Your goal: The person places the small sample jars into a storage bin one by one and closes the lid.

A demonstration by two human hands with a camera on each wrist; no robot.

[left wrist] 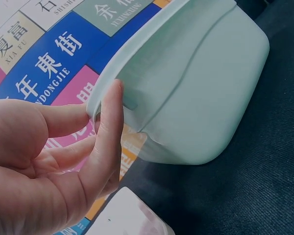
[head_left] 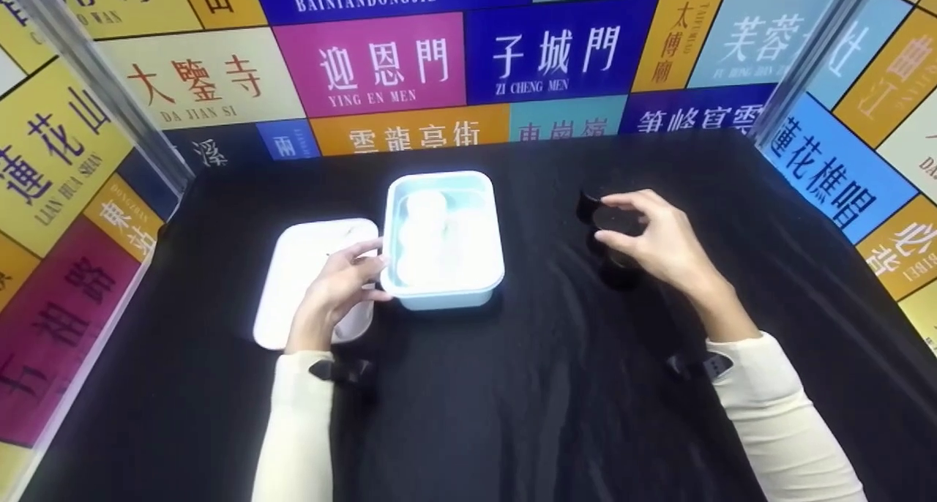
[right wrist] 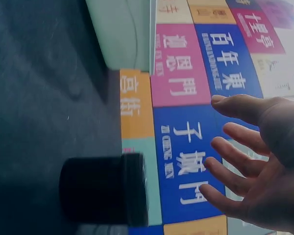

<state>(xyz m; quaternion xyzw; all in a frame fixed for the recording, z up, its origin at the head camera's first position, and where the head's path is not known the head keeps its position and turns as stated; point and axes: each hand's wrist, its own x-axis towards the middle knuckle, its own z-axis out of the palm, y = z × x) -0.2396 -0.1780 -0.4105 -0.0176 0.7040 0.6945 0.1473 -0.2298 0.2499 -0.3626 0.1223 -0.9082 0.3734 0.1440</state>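
A light blue-green plastic box (head_left: pixel 444 297) stands on the black cloth with white rounded things (head_left: pixel 424 231) inside, too bright to tell their kind. My left hand (head_left: pixel 342 282) is at its left side. In the left wrist view, the thumb and a finger (left wrist: pixel 112 105) pinch the box's rim. My right hand (head_left: pixel 655 235) hovers over a black cylindrical jar (right wrist: pixel 98 191) with a wide cap. Its fingers are spread and gently bent in the right wrist view, apart from the jar and holding nothing. The head view partly hides the jar behind this hand.
A white rounded lid (head_left: pixel 300 282) lies left of the box, partly under my left hand. Black cloth (head_left: pixel 468 399) covers the table. Printed panels (head_left: pixel 381 63) stand behind and along both sides, with metal posts (head_left: pixel 809 55) at the corners.
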